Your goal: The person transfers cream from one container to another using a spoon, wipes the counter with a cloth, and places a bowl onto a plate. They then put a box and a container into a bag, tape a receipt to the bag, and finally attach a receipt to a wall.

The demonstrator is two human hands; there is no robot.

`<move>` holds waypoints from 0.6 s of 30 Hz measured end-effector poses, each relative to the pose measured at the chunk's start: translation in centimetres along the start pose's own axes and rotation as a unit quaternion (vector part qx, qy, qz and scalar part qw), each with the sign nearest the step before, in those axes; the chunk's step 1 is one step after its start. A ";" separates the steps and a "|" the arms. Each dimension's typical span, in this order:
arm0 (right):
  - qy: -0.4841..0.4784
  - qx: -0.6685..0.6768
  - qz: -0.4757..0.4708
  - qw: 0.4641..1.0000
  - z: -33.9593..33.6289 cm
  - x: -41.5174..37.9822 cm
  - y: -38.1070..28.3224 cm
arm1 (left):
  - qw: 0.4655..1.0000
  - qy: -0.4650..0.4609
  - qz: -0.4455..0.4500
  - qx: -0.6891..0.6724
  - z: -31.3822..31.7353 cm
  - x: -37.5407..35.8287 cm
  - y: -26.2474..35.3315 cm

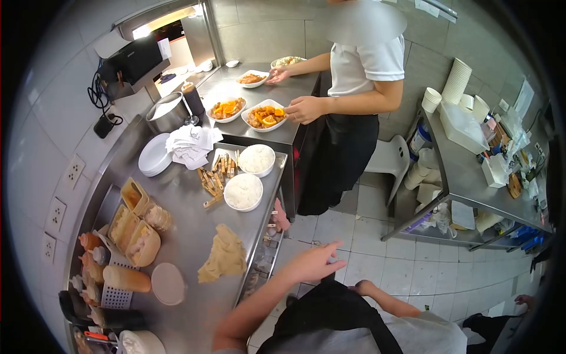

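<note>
My left hand hangs over the tiled floor just right of the counter, fingers apart and holding nothing. My right hand is close to the front of my black apron, its fingers mostly hidden. On the steel counter, nearest my left hand, lies a crumpled tan cloth. Beyond it stand two bowls of white rice beside a tray with clothespins. A co-worker's hands are at white dishes of food with orange slices.
Left along the counter are a stack of white plates, papers, food containers, sauce bottles and a round lid. The co-worker stands ahead. A white chair and a cluttered steel table stand right.
</note>
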State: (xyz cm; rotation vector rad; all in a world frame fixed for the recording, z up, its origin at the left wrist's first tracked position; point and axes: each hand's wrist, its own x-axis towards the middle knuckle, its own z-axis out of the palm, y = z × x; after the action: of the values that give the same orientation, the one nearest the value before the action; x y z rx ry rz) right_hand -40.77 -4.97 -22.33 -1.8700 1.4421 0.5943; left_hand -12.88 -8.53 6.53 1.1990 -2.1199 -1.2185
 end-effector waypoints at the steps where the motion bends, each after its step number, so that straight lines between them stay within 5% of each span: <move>1: 0.027 0.076 0.009 0.997 0.6 0.3 0.3 | 0.986 -0.027 -0.041 -0.162 2.2 1.1 -1.8; 2: 0.055 0.151 0.016 0.987 1.0 0.9 0.3 | 0.986 -0.021 -0.038 -0.162 5.2 2.1 -4.7; 3: 0.112 0.225 0.031 0.967 1.4 1.8 0.2 | 0.899 0.057 -0.099 -0.423 8.7 3.0 -8.3; 4: 0.117 0.371 0.096 0.916 1.8 3.2 -0.3 | 0.737 0.127 -0.150 -0.647 11.9 3.4 -12.1; 5: 0.123 0.413 0.052 0.901 2.4 4.2 -0.1 | 0.627 0.170 -0.182 -0.738 14.4 2.9 -15.5; 7: 0.128 0.451 0.011 0.883 1.6 3.7 0.6 | 0.599 0.169 -0.327 -0.711 19.0 0.0 -24.3; 8: 0.109 0.361 0.012 0.926 -0.8 1.6 0.0 | 0.628 0.152 -0.403 -0.648 21.4 -1.8 -29.0; 10: 0.091 0.265 0.009 0.960 -2.8 0.7 0.7 | 0.802 0.241 -0.443 -0.319 27.9 -4.5 -35.3; 12: 0.100 0.244 0.079 0.961 -0.8 1.4 4.1 | 0.882 0.123 -0.433 -0.139 27.5 -6.4 -33.0; 13: -0.055 0.433 0.078 0.896 1.3 2.6 6.9 | 0.909 0.058 -0.396 -0.118 27.1 -6.7 -31.9; 14: -0.210 0.590 0.072 0.776 2.3 3.8 9.1 | 0.931 0.006 -0.351 -0.102 26.7 -6.6 -30.8; 15: -0.218 0.580 0.071 0.782 0.8 3.2 9.6 | 0.947 -0.031 -0.307 -0.092 25.1 -6.1 -28.7; 16: -0.198 0.426 -0.076 0.880 -1.0 1.7 10.2 | 0.958 -0.055 -0.271 -0.079 24.0 -5.9 -26.7; 17: -0.170 0.248 -0.223 0.927 -3.1 0.5 10.5 | 0.966 -0.068 -0.240 -0.067 23.1 -5.2 -24.5; 18: -0.157 0.178 -0.257 0.937 -4.1 0.0 10.4 | 0.971 -0.067 -0.222 -0.057 22.5 -4.5 -23.0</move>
State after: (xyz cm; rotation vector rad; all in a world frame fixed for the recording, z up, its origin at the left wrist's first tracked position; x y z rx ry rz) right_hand -51.03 -9.53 -22.14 -1.6715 0.7470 0.3246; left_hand -15.15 0.55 -24.63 1.6357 -1.8955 -1.6267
